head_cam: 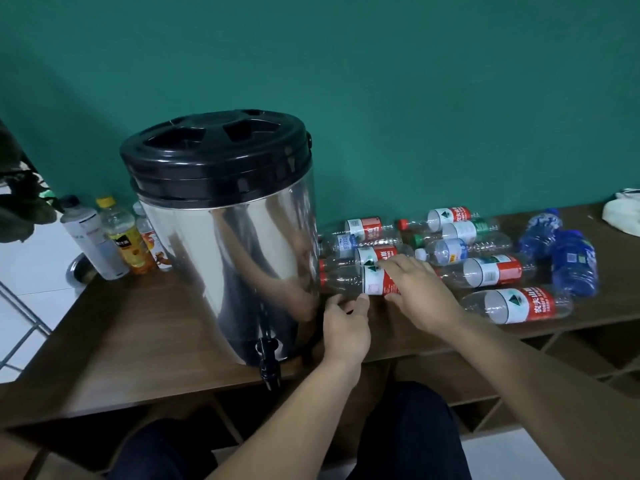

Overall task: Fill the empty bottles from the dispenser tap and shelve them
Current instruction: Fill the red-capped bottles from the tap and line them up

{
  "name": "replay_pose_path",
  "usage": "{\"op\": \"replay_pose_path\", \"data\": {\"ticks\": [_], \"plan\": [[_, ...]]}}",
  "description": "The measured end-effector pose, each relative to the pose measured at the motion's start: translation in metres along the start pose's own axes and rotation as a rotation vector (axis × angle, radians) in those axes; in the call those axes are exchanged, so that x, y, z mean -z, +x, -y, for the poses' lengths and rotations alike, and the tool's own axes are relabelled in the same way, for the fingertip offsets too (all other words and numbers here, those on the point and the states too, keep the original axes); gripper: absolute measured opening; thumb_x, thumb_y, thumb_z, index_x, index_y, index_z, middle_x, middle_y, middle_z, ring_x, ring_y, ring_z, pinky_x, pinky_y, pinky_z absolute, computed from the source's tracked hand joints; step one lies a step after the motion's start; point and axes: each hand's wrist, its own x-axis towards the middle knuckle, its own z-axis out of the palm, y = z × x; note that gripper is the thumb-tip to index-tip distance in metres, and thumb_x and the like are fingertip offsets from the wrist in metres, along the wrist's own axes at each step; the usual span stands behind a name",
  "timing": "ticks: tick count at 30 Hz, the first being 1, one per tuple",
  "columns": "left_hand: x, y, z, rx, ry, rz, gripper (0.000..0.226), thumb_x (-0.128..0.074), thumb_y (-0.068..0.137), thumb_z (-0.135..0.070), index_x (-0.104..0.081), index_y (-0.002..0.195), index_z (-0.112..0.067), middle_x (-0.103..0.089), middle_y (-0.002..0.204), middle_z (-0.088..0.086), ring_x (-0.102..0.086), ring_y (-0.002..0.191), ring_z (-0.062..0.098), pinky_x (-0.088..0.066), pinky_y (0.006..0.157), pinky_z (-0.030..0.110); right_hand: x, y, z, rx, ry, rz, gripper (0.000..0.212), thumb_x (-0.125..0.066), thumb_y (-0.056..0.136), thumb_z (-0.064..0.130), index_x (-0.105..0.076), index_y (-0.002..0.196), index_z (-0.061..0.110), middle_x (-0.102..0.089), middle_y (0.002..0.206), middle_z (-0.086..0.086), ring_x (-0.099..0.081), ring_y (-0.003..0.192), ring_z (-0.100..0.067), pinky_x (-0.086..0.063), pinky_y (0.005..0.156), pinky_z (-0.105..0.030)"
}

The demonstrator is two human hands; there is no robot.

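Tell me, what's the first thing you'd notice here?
The big shiny metal dispenser with its black lid stands on the brown tabletop against the green wall. Right of it lie many empty bottles on their sides; the right hand holds the red-labelled bottle nearest the dispenser, the left hand touching it.

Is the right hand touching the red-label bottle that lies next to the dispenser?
Touching. The head view shows the right hand lying over the red-label bottle, its thumb against the label's lower edge.

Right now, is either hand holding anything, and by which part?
The right hand grips a lying red-capped bottle around its labelled middle; the left hand touches its near side.
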Motion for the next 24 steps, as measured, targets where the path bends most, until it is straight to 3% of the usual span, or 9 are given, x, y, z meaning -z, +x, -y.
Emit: {"op": "replay_pose_path", "data": {"ticks": [4,7,9,11,14,17,21,24], "plan": [[-0.003,-0.011,-0.014,-0.019,-0.088,0.025,0.046,-0.075,0.106,-0.042,-0.059,0.144,-0.022,-0.077,0.129,-0.004,-0.076,0.115,0.011,-0.06,0.112,0.042,0.025,-0.025,0.022,-0.061,-0.03,-0.06,0.076,-0.075,0.101,0.045,-0.043,0.165,0.02,-0.052,0.159,-0.002,-0.05,0.146,-0.025,-0.043,0.121,-0.043],[-0.001,-0.022,-0.025,-0.043,-0.159,0.043,0.05,-0.079,0.103,-0.046,-0.057,0.144,-0.028,-0.077,0.13,-0.007,-0.075,0.119,0.013,-0.06,0.112,0.045,0.039,-0.056,0.043,-0.162,0.132,-0.1,0.072,-0.08,0.096,0.052,-0.052,0.156,0.024,-0.06,0.142,0.005,-0.063,0.124,-0.02,-0.056,0.098,-0.038],[0.002,-0.033,-0.032,-0.028,-0.191,0.07,0.047,-0.08,0.104,-0.042,-0.055,0.142,-0.029,-0.075,0.127,-0.005,-0.076,0.114,0.016,-0.063,0.102,0.04,0.042,-0.074,0.055,-0.212,0.269,-0.099,0.067,-0.082,0.091,0.054,-0.058,0.148,0.028,-0.063,0.13,0.01,-0.066,0.109,-0.015,-0.058,0.089,-0.036],[0.008,-0.046,-0.038,-0.04,-0.193,0.092,0.047,-0.081,0.104,-0.039,-0.054,0.142,-0.03,-0.072,0.125,-0.002,-0.076,0.112,0.018,-0.065,0.097,0.039,0.043,-0.088,0.061,-0.238,0.383,-0.073,0.059,-0.08,0.092,0.054,-0.062,0.143,0.031,-0.063,0.122,0.014,-0.066,0.103,-0.008,-0.059,0.088,-0.034],[0.025,-0.066,-0.04,-0.14,-0.091,0.141,0.054,-0.082,0.103,-0.041,-0.053,0.148,-0.033,-0.068,0.132,-0.003,-0.072,0.118,0.017,-0.062,0.106,0.043,0.052,-0.103,0.07,-0.254,0.583,-0.079,0.045,-0.063,0.103,0.063,-0.07,0.137,0.034,-0.07,0.122,0.019,-0.068,0.11,-0.001,-0.059,0.098,-0.036],[0.047,-0.087,-0.035,-0.193,-0.018,0.222,0.053,-0.081,0.104,-0.034,-0.052,0.149,-0.037,-0.068,0.134,-0.008,-0.073,0.117,0.013,-0.063,0.106,0.045,0.064,-0.116,0.082,-0.282,0.721,-0.091,0.04,-0.052,0.111,0.058,-0.076,0.129,0.031,-0.076,0.12,0.019,-0.069,0.113,0.003,-0.058,0.103,-0.039],[0.072,-0.114,-0.019,-0.307,0.141,0.302,0.058,-0.082,0.103,-0.03,-0.051,0.15,-0.042,-0.067,0.133,-0.018,-0.07,0.117,0.0,-0.062,0.102,0.031,0.081,-0.12,0.104,-0.32,0.735,-0.076,0.052,-0.062,0.104,0.064,-0.069,0.14,0.028,-0.073,0.125,0.02,-0.067,0.115,0.007,-0.056,0.102,-0.026],[0.086,-0.128,-0.004,-0.394,0.257,0.332,0.059,-0.084,0.1,-0.022,-0.055,0.147,-0.042,-0.07,0.134,-0.022,-0.065,0.121,-0.012,-0.054,0.102,0.02,0.087,-0.12,0.124,-0.312,0.751,-0.057,0.039,-0.073,0.097,0.064,-0.071,0.118,0.032,-0.077,0.111,0.019,-0.073,0.1,0.006,-0.06,0.09,-0.026]]}}
